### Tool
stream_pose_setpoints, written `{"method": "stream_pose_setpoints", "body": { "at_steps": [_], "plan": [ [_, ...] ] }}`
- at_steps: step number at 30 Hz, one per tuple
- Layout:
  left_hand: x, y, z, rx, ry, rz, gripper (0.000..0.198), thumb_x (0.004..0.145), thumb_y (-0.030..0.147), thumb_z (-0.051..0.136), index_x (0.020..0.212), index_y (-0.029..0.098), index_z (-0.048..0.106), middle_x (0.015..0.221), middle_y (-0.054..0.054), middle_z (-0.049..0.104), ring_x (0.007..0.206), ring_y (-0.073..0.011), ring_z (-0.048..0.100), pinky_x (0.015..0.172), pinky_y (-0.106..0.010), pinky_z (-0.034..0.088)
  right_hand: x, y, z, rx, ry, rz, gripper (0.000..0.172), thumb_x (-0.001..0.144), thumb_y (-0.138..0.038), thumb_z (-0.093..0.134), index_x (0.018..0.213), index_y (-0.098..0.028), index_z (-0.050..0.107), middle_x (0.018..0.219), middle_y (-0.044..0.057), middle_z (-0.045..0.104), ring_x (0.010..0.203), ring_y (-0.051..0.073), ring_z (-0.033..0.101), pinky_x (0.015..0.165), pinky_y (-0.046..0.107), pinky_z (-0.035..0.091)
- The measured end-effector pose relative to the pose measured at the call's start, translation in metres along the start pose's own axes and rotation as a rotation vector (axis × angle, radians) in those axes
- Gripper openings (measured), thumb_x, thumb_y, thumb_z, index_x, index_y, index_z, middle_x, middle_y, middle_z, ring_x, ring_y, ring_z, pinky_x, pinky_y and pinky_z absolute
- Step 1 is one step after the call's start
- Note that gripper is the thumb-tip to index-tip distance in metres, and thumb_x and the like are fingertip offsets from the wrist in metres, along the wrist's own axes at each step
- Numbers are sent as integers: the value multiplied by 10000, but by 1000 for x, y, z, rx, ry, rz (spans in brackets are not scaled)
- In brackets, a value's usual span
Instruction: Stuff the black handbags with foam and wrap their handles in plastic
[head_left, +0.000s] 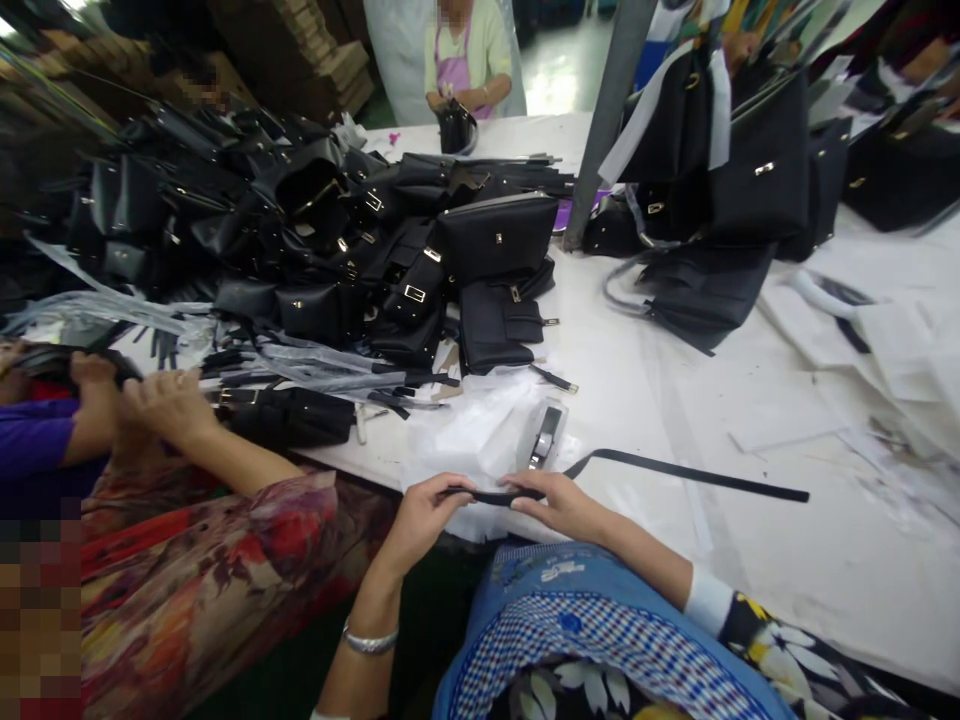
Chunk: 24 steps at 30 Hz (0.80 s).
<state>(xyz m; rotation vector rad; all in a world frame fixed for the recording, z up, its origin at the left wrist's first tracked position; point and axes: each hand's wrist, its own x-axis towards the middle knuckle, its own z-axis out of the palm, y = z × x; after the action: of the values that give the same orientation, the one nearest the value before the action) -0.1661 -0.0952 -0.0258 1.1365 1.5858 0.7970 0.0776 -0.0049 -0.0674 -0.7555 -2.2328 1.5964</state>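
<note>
A long black strap (697, 475) runs between my two hands and trails off to the right across the white table, bent near my right hand. My left hand (429, 515) pinches one part of it at the table's near edge. A short span away, my right hand (561, 505) grips it between thumb and fingers. Just beyond my hands lies a tape dispenser (546, 436), grey and black, on crumpled white sheeting (472, 430). A short black strap with a metal end (553, 378) rests behind it.
Black handbags (495, 240) are heaped at the back left, with plastic-wrapped straps (322, 365) in front. More bags (757, 170) stand right of a grey post (607, 120). A co-worker's hand (169, 405) is close on my left; another person (469, 60) works across the table (645, 380).
</note>
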Motion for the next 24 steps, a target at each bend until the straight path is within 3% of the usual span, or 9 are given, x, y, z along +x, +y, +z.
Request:
{"method": "stream_pose_setpoints", "body": {
  "at_steps": [1, 4, 8, 12, 16, 19, 21, 24],
  "plan": [
    [4, -2, 3, -12, -4, -11, 173, 830, 323, 691, 950, 202, 729, 940, -46, 752, 896, -205, 708, 844, -296, 543, 1, -6, 0, 25, -34, 7, 273, 969, -395, 534, 1061, -205, 707, 943, 45, 746, 854, 182, 693, 800, 283, 537],
    [25, -22, 8, -24, 60, -53, 250, 874, 366, 625, 1017, 170, 683, 868, -64, 752, 810, -212, 726, 758, -317, 577, -4, -16, -2, 182, -73, 140, 391, 996, -437, 464, 775, -181, 659, 629, -4, 650, 583, 127, 624, 606, 227, 494],
    [69, -62, 2, 64, 270, -105, 269, 942, 362, 514, 1005, 147, 664, 911, -108, 737, 858, -227, 717, 793, -379, 576, -23, -12, -10, 388, 122, 411, 392, 959, -531, 485, 836, -180, 610, 606, -24, 608, 453, 99, 520, 462, 214, 415],
    [126, -78, -5, 189, 382, -77, 284, 927, 323, 596, 1154, 156, 628, 1217, -120, 648, 1057, -235, 643, 986, -488, 482, -44, -2, -13, 354, 267, 529, 432, 948, -576, 473, 834, -183, 613, 483, -50, 519, 439, 105, 487, 476, 220, 394],
    [184, -60, -5, 242, 313, 6, 405, 921, 328, 618, 1297, 192, 556, 1422, -115, 504, 1262, -282, 513, 1066, -545, 401, -53, 3, -9, 350, 291, 546, 443, 939, -593, 480, 837, -185, 620, 497, -42, 528, 476, 115, 510, 510, 234, 407],
    [211, -39, -10, 239, 227, 21, 344, 913, 345, 629, 1211, 174, 609, 1359, -108, 554, 1248, -280, 523, 1049, -541, 417, -54, 4, -7, 347, 295, 526, 440, 945, -583, 480, 839, -183, 629, 526, -28, 556, 500, 117, 519, 533, 241, 420],
    [215, -23, -15, 206, 180, 12, 270, 915, 346, 629, 1110, 161, 647, 1241, -95, 625, 1152, -247, 586, 1002, -503, 464, -54, 3, -9, 366, 313, 497, 434, 948, -571, 484, 846, -178, 639, 537, -20, 567, 513, 120, 522, 539, 244, 427],
    [199, 3, -15, 84, 132, 17, 222, 887, 353, 665, 952, 141, 668, 1021, -71, 702, 991, -215, 661, 919, -442, 518, -52, -3, -16, 374, 374, 445, 398, 933, -545, 531, 936, -172, 671, 643, 20, 640, 581, 140, 570, 570, 258, 473]
  ]
}}
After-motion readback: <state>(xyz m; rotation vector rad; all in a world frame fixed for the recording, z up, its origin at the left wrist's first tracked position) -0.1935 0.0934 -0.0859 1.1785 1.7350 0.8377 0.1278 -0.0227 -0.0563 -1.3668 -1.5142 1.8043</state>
